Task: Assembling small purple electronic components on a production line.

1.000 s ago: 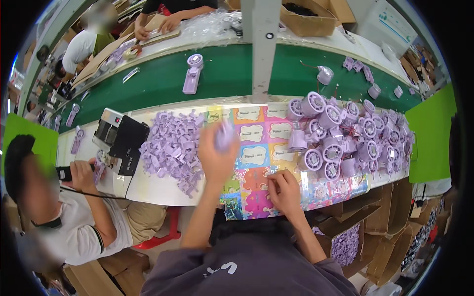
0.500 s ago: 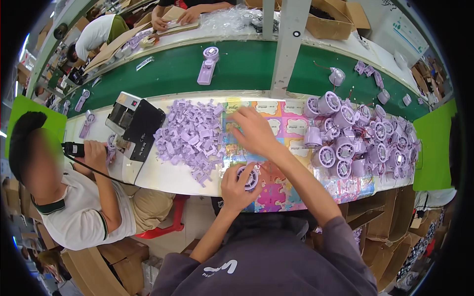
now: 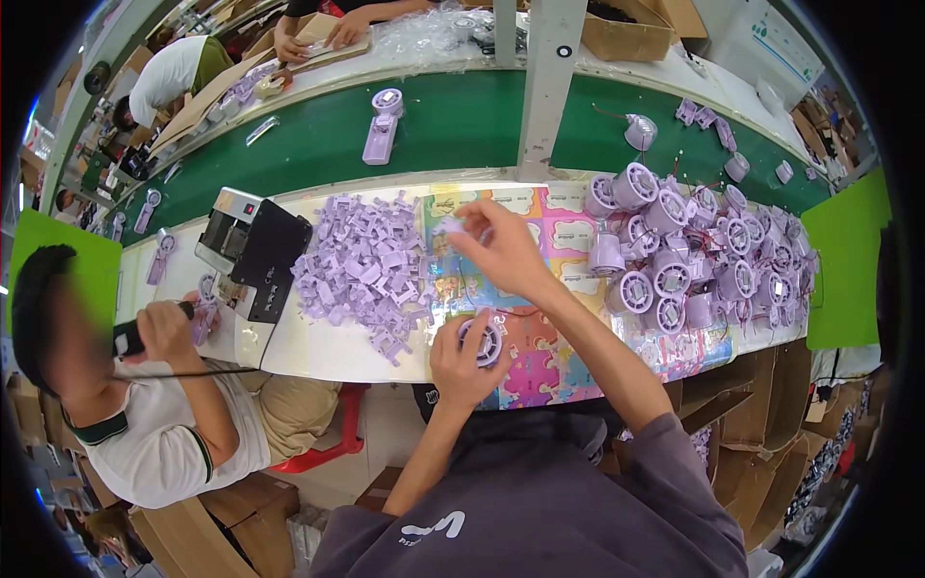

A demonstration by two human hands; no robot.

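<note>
My left hand (image 3: 461, 366) grips a round lilac fan housing (image 3: 488, 345) with spokes, low over the colourful printed sheets on the table. A thin dark wire runs up from that housing. Farther off, my right hand (image 3: 506, 252) is closed in a pinch, with a small lilac plastic piece (image 3: 450, 225) at its fingertips; its exact shape is blurred. To the left of both hands lies a heap of small lilac plastic brackets (image 3: 361, 270). Many similar round fan housings (image 3: 672, 277) with wires are piled to the right.
A black screw-feeder machine (image 3: 275, 265) stands left of the heap. Beside it a seated co-worker's hand (image 3: 166, 332) holds a black power screwdriver. Beyond the table runs a green conveyor belt (image 3: 462, 120) carrying a lilac handheld fan body (image 3: 383, 130). A metal post (image 3: 547, 96) rises at the belt.
My right hand has drawn its fingers together, and a small lilac piece now shows at their tips. The left hand keeps hold of the housing. The view has shifted slightly.
</note>
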